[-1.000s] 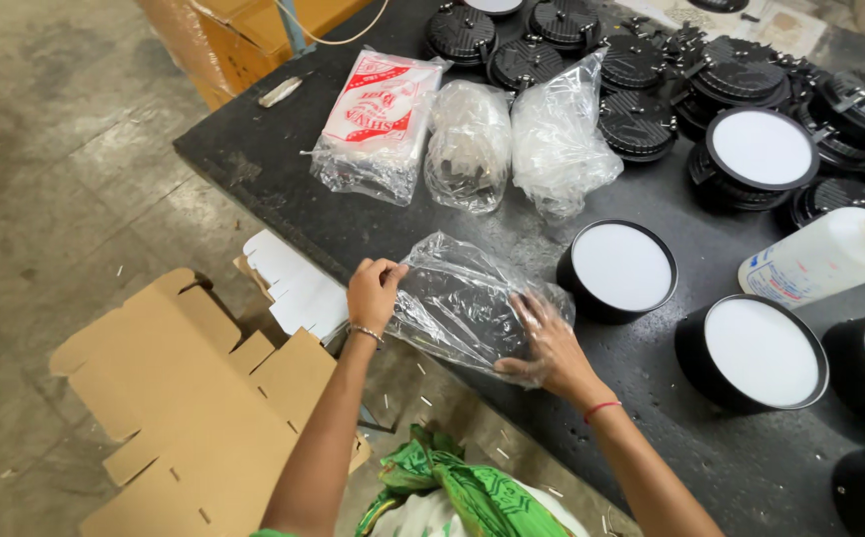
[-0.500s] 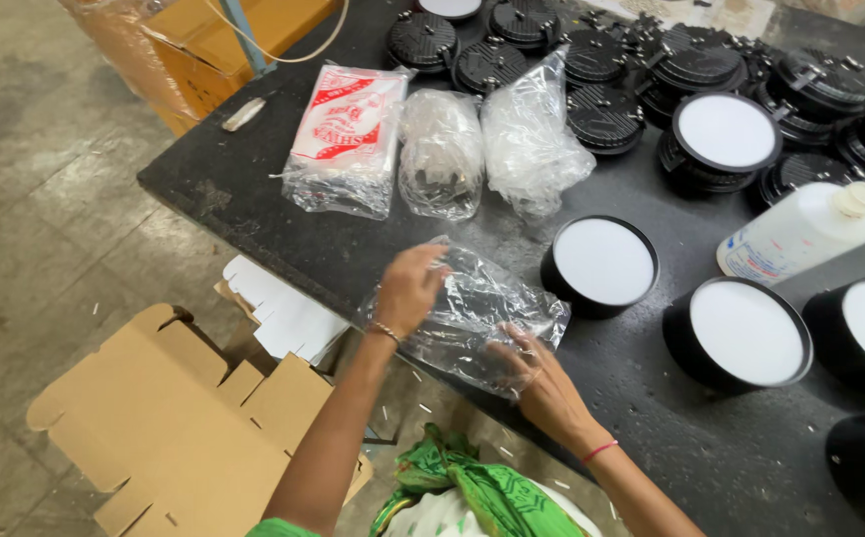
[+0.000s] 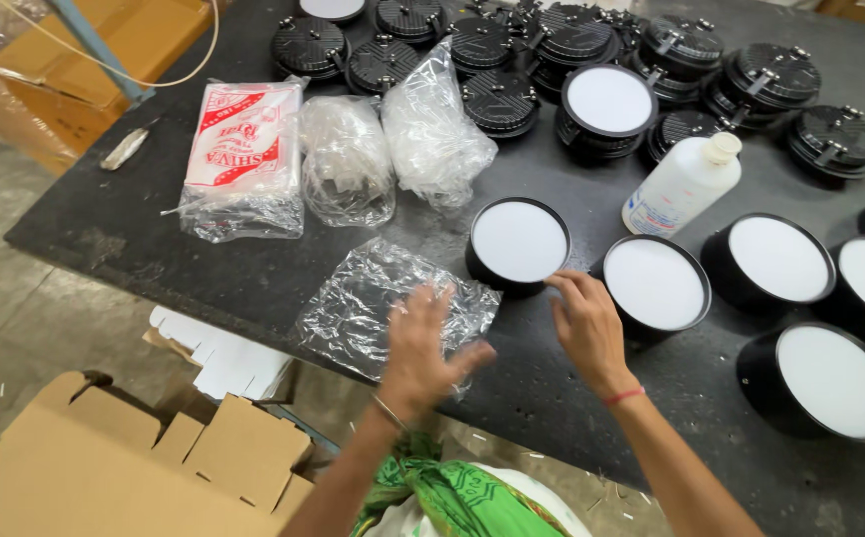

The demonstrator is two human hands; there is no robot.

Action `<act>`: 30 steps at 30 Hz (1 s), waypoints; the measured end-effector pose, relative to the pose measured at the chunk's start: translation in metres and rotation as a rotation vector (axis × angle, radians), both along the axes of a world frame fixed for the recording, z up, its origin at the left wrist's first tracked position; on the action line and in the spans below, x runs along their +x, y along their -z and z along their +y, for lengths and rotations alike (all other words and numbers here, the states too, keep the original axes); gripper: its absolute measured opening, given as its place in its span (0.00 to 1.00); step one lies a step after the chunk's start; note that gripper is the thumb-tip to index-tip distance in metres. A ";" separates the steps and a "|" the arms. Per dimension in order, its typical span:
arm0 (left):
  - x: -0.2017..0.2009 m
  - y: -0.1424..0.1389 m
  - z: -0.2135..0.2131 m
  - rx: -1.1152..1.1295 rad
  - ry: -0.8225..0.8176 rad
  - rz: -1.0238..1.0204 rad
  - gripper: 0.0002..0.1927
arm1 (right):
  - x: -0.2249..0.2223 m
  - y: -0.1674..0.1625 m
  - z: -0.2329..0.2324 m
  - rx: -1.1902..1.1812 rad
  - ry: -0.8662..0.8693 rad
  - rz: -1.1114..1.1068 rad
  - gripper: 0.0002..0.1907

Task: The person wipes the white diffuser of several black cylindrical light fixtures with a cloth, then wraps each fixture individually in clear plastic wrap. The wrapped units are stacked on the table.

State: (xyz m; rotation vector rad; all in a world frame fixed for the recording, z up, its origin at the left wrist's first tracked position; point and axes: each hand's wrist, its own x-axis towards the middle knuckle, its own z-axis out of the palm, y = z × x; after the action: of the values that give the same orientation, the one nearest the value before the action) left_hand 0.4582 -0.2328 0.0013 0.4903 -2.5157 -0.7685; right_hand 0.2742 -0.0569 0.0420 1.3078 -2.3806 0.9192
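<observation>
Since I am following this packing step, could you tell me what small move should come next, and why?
Probably the right hand closes on the round black lamp at its fingertips. The left hand already presses the clear plastic bag flat beside it.

Clear crinkled bag, black lamps with white faces, red-and-white packet at ten o'clock, white bottle, green cloth

Under the spread left-hand fingers, a crinkled, glossy clear plastic bag. Just past the right-hand fingertips, a round black lamp with a smooth, matt white plastic face and a satin black rim. Beneath both, a rough, matt black tabletop. Well beyond the fingers, a glossy white plastic bottle and ribbed, dull black metal lamp backs.
</observation>
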 end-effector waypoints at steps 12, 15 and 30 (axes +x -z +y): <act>0.004 0.021 -0.002 -0.122 -0.301 0.011 0.29 | -0.007 0.041 -0.002 0.264 -0.174 0.158 0.34; 0.018 0.016 0.000 -0.101 -0.345 0.063 0.25 | 0.031 0.046 0.039 0.242 -0.211 0.095 0.37; 0.005 -0.022 0.028 -0.125 -0.323 0.099 0.16 | 0.093 0.071 0.129 0.075 -0.330 0.230 0.33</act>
State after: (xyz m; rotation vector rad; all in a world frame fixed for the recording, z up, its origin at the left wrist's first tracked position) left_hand 0.4628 -0.2046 0.0235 0.7709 -2.2970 -0.4973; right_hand 0.3668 0.0726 -0.0286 1.7679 -2.0795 0.7182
